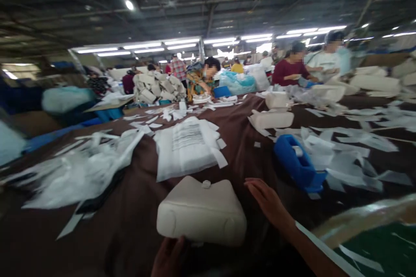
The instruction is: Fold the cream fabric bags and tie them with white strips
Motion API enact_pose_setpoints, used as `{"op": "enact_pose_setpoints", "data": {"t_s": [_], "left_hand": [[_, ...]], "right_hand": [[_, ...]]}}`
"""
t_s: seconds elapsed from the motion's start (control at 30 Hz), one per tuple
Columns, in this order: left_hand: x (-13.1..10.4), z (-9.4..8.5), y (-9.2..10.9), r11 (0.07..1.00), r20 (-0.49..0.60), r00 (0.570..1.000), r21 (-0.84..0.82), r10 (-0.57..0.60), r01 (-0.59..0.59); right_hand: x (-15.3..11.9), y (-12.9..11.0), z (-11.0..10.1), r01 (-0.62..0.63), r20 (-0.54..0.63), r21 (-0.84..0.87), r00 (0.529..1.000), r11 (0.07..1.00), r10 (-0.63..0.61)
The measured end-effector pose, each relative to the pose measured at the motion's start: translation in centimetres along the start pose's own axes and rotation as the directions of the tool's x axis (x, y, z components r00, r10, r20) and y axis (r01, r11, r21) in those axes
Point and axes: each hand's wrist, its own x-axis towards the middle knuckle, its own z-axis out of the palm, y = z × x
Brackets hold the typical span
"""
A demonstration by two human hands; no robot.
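A cream-coloured bag [201,214] with a small round piece at its top edge lies on the brown cloth [130,229] in front of me. My left hand [169,254] is at the bag's near lower edge, its fingertips against the underside; part of this hand is dark and cut off by the frame. To the right of the bag, my right hand [266,201] is held out with its fingers extended, apart from the bag and holding nothing. Beyond the bag sits a stack of white printed sheets [186,145].
A blue tape dispenser [297,162] stands right of centre, beside loose white strips [344,156]. Crumpled white wrapping [87,169] lies at the left. More cream bags [273,119] rest farther back. Several people work beyond the table.
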Motion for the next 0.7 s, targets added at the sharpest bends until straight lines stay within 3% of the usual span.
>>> {"op": "enact_pose_setpoints", "data": {"t_s": [0.07,0.13,0.2,0.27,0.33,0.37,0.47,0.57,0.7], "left_hand": [[-1.2,-0.4,1.7,0.974,0.128,0.980,-0.147,-0.152,0.170],[-1.1,-2.1,3.7,0.959,0.204,0.957,-0.155,-0.204,0.238],[0.0,-4.5,5.4,0.994,0.078,0.991,0.001,-0.113,0.113],[2.0,-6.6,6.2,0.967,-0.074,0.990,0.232,0.122,-0.102],[4.4,-7.7,6.1,0.881,-0.027,0.949,0.381,0.314,-0.281],[5.5,-7.9,5.8,0.850,0.042,0.938,0.410,0.343,-0.329],[7.7,-7.2,4.5,0.869,0.161,0.958,0.407,0.236,-0.282],[8.5,-6.1,3.8,0.903,0.121,0.992,0.423,0.020,-0.070],[9.6,-4.8,3.7,0.873,0.126,0.971,0.472,-0.202,0.120]], "right_hand": [[-1.5,-1.8,0.9,0.186,0.107,-0.199,0.980,0.962,-0.167],[-2.7,-3.5,2.8,0.316,0.246,-0.356,0.940,0.879,-0.238],[-3.3,-4.5,5.0,0.396,0.312,-0.505,0.912,0.767,-0.266],[-2.9,-4.8,6.9,0.423,0.360,-0.593,0.900,0.686,-0.244],[-2.0,-4.7,8.0,0.410,0.393,-0.639,0.901,0.651,-0.182],[-1.5,-4.5,8.3,0.401,0.406,-0.657,0.902,0.639,-0.149],[0.2,-4.0,8.3,0.398,0.439,-0.678,0.894,0.619,-0.094],[2.1,-3.3,8.1,0.396,0.504,-0.632,0.863,0.667,-0.035],[4.2,-1.6,8.7,0.305,0.544,-0.566,0.836,0.766,0.068]]}}
